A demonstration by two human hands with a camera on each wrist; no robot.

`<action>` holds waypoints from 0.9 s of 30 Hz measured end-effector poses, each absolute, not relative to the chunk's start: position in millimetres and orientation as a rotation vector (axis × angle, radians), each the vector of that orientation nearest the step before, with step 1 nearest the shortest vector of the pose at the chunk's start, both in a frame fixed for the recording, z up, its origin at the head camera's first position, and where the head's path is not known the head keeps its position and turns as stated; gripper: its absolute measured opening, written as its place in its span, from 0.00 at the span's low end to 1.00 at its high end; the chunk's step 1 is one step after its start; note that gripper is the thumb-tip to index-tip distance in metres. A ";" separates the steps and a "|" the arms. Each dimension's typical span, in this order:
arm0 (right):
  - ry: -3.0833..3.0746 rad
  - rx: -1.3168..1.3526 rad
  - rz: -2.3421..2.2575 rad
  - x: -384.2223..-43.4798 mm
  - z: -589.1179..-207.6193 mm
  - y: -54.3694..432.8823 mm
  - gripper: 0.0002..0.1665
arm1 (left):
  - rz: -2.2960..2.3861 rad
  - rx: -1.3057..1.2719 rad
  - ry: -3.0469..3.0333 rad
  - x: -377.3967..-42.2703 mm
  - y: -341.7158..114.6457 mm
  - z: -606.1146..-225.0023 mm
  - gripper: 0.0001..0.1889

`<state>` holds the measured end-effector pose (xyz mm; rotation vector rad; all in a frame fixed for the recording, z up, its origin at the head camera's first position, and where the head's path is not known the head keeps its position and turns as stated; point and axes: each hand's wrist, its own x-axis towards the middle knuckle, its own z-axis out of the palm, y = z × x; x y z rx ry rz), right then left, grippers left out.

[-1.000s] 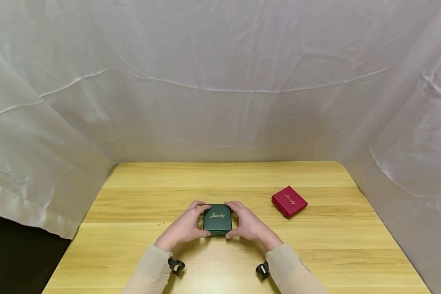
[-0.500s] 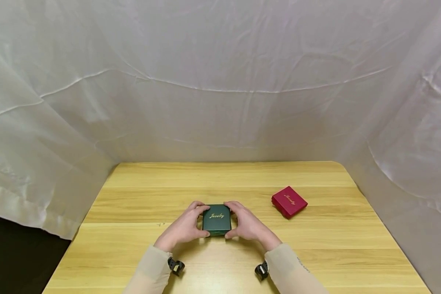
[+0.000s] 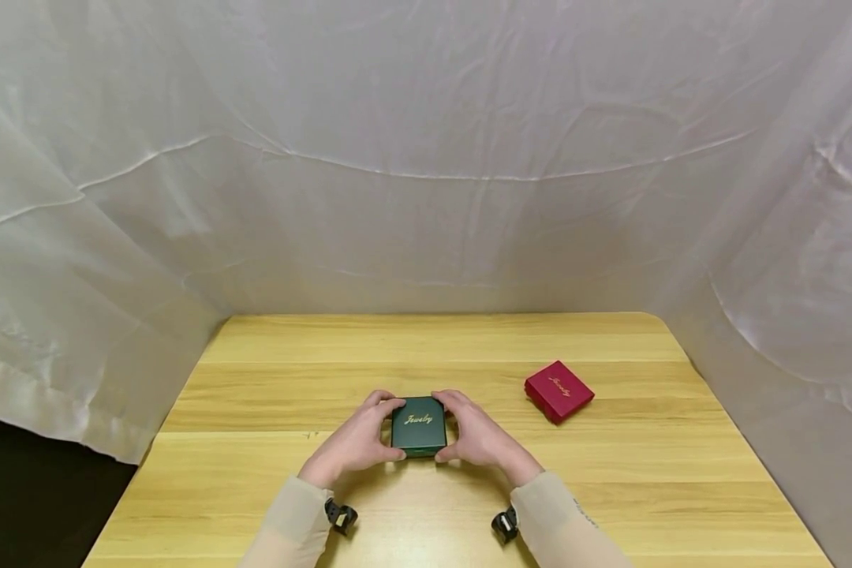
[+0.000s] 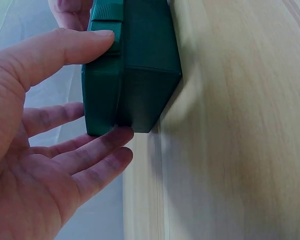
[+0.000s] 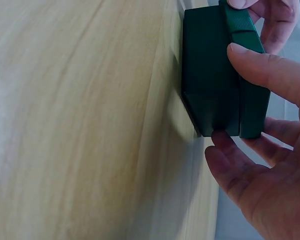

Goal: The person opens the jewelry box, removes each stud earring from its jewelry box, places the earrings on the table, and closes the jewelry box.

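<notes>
A dark green jewelry box (image 3: pixel 418 435) with gold "Jewelry" lettering sits on the table, its lid down. My left hand (image 3: pixel 358 436) grips its left side, thumb at the near corner and fingers toward the far one. On the opposite side my right hand (image 3: pixel 479 434) holds it the same way. Close up in the left wrist view, the left thumb presses a ribbed green bow (image 4: pixel 107 12) on the front of the lid. The right thumb (image 5: pixel 257 65) presses the front of the lid near that bow in the right wrist view.
A red jewelry box (image 3: pixel 559 390) lies turned at an angle to the right of my hands. Pale cloth (image 3: pixel 426 229) hangs behind and along both sides of the wooden table (image 3: pixel 270 394). A dark gap (image 3: pixel 35 489) shows off the table's left edge.
The green jewelry box and both hands have shifted very slightly to the left since one second ago. Both hands keep their hold; the red jewelry box has not moved.
</notes>
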<state>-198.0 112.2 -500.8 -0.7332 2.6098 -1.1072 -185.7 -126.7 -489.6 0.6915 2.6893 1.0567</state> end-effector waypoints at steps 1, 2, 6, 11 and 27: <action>2.613 -0.735 -1.104 -198.3 -501.2 112.2 0.57 | 1.057 0.690 2.689 -185.6 -126.5 -489.4 0.41; 2.615 -0.736 -1.101 -198.4 -501.4 112.0 0.57 | 1.054 0.690 2.690 -185.7 -126.5 -489.5 0.41; 2.618 -0.737 -1.094 -198.9 -501.8 111.2 0.56 | 1.047 0.697 2.694 -186.5 -126.4 -490.1 0.41; 2.614 -0.740 -1.101 -198.8 -502.0 110.6 0.56 | 1.046 0.696 2.688 -187.8 -126.2 -491.5 0.42; 2.648 -0.760 -1.053 -198.7 -507.9 110.1 0.57 | 0.977 0.678 2.704 -190.4 -124.2 -498.3 0.43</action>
